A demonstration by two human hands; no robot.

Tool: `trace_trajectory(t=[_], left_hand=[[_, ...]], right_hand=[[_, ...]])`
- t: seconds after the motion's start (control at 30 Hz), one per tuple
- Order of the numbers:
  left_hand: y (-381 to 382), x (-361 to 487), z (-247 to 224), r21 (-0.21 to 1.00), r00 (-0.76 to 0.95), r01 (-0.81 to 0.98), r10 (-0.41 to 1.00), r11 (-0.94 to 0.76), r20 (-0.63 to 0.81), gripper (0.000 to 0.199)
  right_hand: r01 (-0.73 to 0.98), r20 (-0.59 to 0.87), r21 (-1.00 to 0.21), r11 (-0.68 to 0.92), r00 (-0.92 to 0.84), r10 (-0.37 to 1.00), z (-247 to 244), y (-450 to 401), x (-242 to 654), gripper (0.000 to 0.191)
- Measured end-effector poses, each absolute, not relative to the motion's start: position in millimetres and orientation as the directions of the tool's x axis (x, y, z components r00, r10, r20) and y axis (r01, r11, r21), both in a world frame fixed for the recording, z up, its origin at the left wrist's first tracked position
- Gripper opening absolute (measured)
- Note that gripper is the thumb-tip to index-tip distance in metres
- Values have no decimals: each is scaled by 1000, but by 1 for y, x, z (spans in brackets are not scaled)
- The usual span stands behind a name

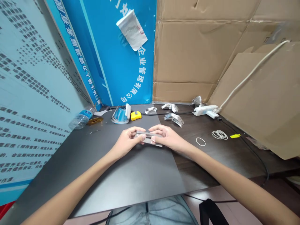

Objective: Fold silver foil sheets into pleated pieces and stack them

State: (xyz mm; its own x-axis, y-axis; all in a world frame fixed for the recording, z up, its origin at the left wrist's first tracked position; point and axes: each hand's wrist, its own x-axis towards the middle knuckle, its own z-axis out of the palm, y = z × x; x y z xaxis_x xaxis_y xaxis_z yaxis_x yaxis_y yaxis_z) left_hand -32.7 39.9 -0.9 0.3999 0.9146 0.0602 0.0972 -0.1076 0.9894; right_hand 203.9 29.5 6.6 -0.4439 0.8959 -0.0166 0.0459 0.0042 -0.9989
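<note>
Pale glare brightens the gray surface (126, 187) below the fingers (134, 129). Wide-angle distortion stretches the outer edges.

"What do you see just left of your yellow tape measure (136, 116)?"

"You have a curled blue sheet (120, 115) there. Farther left of the tape measure, you'll find a clear bottle (82, 119) with a blue label."

"And to its right?"

"Well to the right of the tape measure, you have a white power strip (203, 110); farther right still, a bright yellow tag (235, 136)."

"Behind it?"

"A blue panel (110, 62) with white lettering rises behind the tape measure, a crumpled white paper (132, 30) on it."
</note>
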Motion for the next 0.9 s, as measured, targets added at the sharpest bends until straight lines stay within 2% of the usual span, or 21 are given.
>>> trace_trajectory(t=[0.2,0.33,0.43,0.67,0.8,0.9], left_hand=[[32,-20,-6,997,208,-38,975,-69,76,50],[22,-10,-4,992,132,-72,985,-106,114,42],[18,-7,0,985,83,-77,983,-156,162,38],[8,-11,8,914,147,214,936,-346,320,26],[0,-9,8,809,199,394,900,-436,388,19],[-4,-7,10,756,226,439,874,-485,429,14]], right_hand=[[-20,13,-1000,6,-369,929,5,25,198,39],[-173,5,-983,-58,-344,939,-3,19,185,44],[-170,33,-985,-29,-356,934,-9,17,179,44],[79,223,-964,253,-272,936,2,16,190,42],[135,378,-895,426,-279,883,11,8,188,27],[114,402,-889,443,-268,876,15,3,184,18]])
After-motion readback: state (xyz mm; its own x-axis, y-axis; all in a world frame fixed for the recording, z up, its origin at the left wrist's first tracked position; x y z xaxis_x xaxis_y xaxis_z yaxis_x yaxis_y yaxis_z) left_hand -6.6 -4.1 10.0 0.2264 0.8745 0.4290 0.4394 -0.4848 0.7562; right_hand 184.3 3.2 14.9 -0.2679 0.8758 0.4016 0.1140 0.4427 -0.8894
